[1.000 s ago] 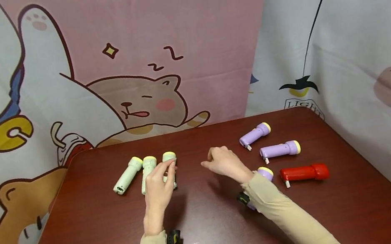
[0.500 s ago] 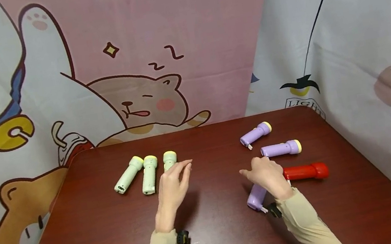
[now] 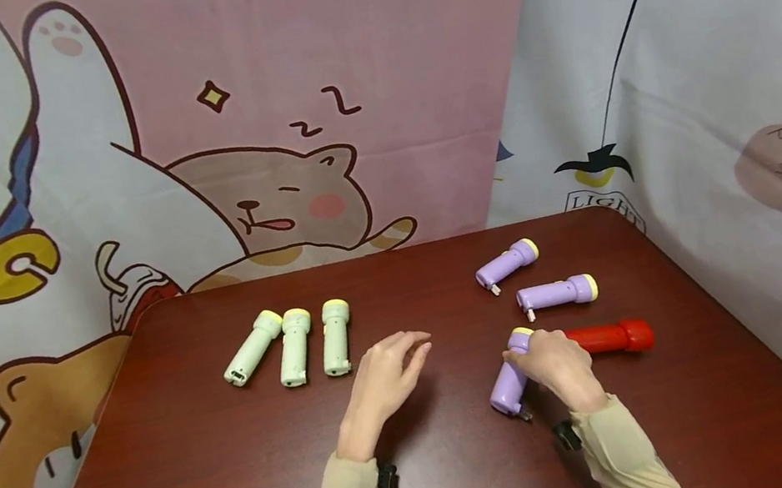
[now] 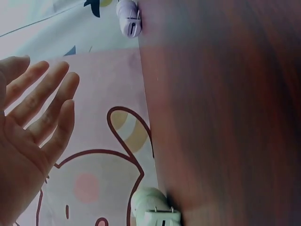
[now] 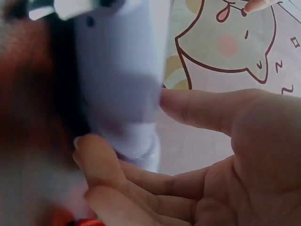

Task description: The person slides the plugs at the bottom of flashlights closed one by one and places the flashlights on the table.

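Observation:
In the head view my right hand (image 3: 559,364) is at the nearest purple flashlight (image 3: 508,387), gripping it between thumb and fingers. The right wrist view shows the thumb against one side of its purple barrel (image 5: 124,66) and the fingers curled round the other. A white plug sticks out at the tail. My left hand (image 3: 385,375) is raised over the middle of the table, fingers extended and holding nothing. Its spread fingers show in the left wrist view. Part of a red flashlight (image 3: 613,337) is hidden behind the right hand.
Two more purple flashlights (image 3: 558,293) lie behind the right hand, towards the back right. Left of the left hand, three pale green flashlights (image 3: 295,349) lie side by side. A printed cartoon cloth (image 3: 410,64) hangs behind the dark brown table (image 3: 191,476).
My right hand has swung right from mid-table to the nearest purple flashlight and taken hold of it. The left hand has moved right and nearer, away from the green flashlights.

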Available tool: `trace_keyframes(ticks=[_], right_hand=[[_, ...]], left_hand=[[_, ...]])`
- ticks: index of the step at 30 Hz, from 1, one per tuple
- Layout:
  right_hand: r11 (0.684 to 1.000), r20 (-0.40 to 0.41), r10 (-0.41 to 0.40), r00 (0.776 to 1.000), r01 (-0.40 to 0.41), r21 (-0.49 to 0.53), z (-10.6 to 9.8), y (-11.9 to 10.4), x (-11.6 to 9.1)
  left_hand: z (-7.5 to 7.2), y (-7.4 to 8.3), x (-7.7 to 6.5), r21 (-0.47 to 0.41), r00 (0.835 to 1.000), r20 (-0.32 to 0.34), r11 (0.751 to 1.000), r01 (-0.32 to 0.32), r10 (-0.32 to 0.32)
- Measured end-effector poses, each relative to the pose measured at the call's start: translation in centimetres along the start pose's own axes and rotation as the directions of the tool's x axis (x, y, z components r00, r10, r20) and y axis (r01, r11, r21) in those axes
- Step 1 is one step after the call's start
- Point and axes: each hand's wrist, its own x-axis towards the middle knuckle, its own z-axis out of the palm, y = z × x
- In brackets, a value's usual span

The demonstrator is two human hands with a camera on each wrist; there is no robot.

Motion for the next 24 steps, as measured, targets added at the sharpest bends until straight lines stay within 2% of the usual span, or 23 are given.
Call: trace_keyframes(ticks=[5, 10, 14, 24], right_hand=[[0.999, 0.049, -0.016, 0.999, 0.014, 0.051, 1.1, 0.0, 0.4], [0.987, 0.036, -0.074, 0.997, 0.068, 0.145, 1.9, -0.2, 1.4], [0.967, 0.036, -0.09, 0.995, 0.079, 0.242, 2.0, -0.4, 2.1], [0.923, -0.07, -0.106, 0.992, 0.124, 0.363, 1.2, -1.9, 3.6]], left_hand=[[0.5, 0.2, 0.1, 0.008, 0.999, 0.039, 1.0, -0.002, 0.002], [0.6, 0.3, 0.2, 0.01, 0.999, 0.054, 1.0, -0.004, 0.004], [0.5, 0.3, 0.2, 0.009, 0.998, 0.059, 1.0, 0.004, -0.005], [0.3, 0.6, 0.2, 0.01, 0.998, 0.063, 1.0, 0.008, -0.008]])
